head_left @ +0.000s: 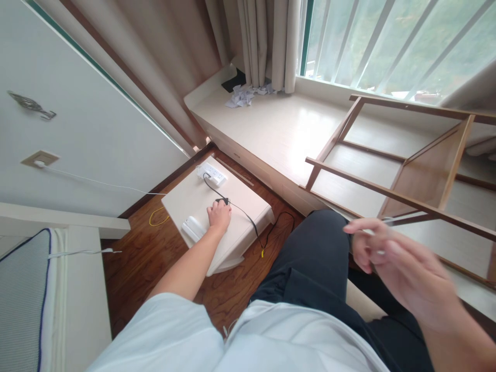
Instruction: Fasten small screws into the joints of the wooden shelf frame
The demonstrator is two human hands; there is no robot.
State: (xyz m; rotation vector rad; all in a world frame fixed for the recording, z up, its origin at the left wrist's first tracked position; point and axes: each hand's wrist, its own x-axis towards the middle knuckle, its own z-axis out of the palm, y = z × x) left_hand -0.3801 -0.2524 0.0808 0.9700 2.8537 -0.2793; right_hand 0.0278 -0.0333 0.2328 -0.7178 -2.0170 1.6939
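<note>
My left hand point(219, 214) reaches down to a small white table point(236, 217) and its fingers are closed around a black power adapter point(223, 200), mostly hidden by them. A black cable point(211, 182) joins it to a white power strip point(214, 173); a thinner black cord leads off the table's right side to the floor. Beside my left wrist lies a long white object point(192, 227). My right hand point(399, 263) is raised at the right above my thigh, slightly blurred. Its index finger points left, and the thumb meets the curled fingers, where a tiny pale spot shows.
A wooden frame point(411, 199) rests on the window ledge point(271, 124) at the right. Paper scraps point(242, 96) lie by the curtain point(267, 46). A white cord point(96, 181) runs from the wall socket point(40, 159). A mattress point(25, 305) is at the left.
</note>
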